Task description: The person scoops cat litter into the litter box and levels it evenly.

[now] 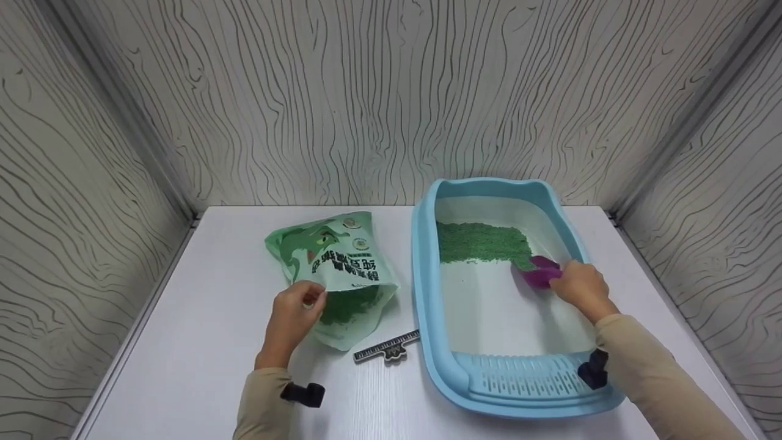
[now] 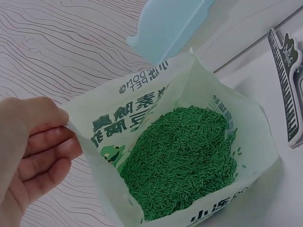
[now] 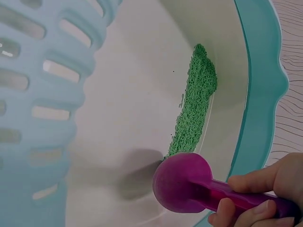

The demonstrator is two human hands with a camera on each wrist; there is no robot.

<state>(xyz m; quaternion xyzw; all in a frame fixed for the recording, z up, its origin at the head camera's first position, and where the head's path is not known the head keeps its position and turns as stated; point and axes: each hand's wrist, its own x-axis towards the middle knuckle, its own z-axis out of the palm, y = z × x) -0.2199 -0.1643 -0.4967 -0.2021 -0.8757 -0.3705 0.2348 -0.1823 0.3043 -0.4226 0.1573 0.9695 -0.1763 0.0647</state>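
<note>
My left hand [image 1: 297, 315] pinches the rim of an opened pale green bag of cat litter [image 1: 330, 256], holding its mouth apart. Green litter pellets [image 2: 180, 161] fill much of the bag in the left wrist view. On the right, my right hand [image 1: 583, 287] grips the handle of a purple scoop [image 1: 540, 273] inside a blue litter box [image 1: 426, 293]. In the head view the scoop's bowl meets the right end of a band of green pellets [image 1: 482, 242] on the box's white floor. From the right wrist view the scoop [image 3: 184, 182] shows its rounded underside.
A black-and-white bag clip [image 1: 388, 348] lies on the white table [image 1: 201, 342] between the bag and the box. A slotted blue step [image 1: 525, 376] spans the box's near end. Wood-patterned walls [image 1: 305, 104] stand behind and at both sides.
</note>
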